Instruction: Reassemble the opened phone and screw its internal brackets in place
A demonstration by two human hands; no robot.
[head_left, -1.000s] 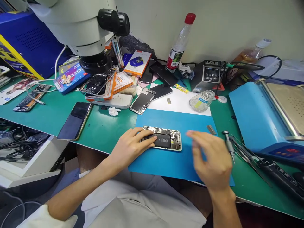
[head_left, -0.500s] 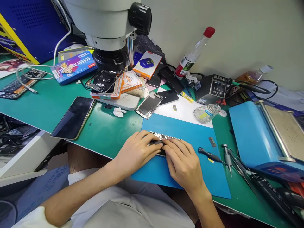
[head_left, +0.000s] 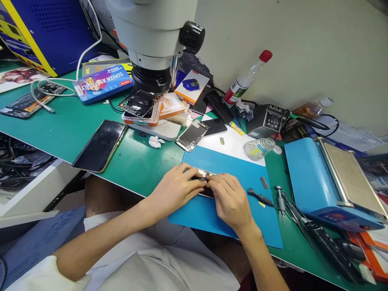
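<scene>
Centre of the frame: an opened phone [head_left: 203,174] lies on a blue mat [head_left: 242,173] on the green table [head_left: 60,125]. The left hand [head_left: 176,189] and right hand [head_left: 230,200] rest curled over it, fingertips pressing its insides. A screwdriver [head_left: 261,197] lies just right.

Bright, even light falls from overhead, leaving soft shadows under both hands on the blue mat [head_left: 242,230], mild glare on the dark phone screen [head_left: 101,145], and wide-angle bending at the edges.
</scene>
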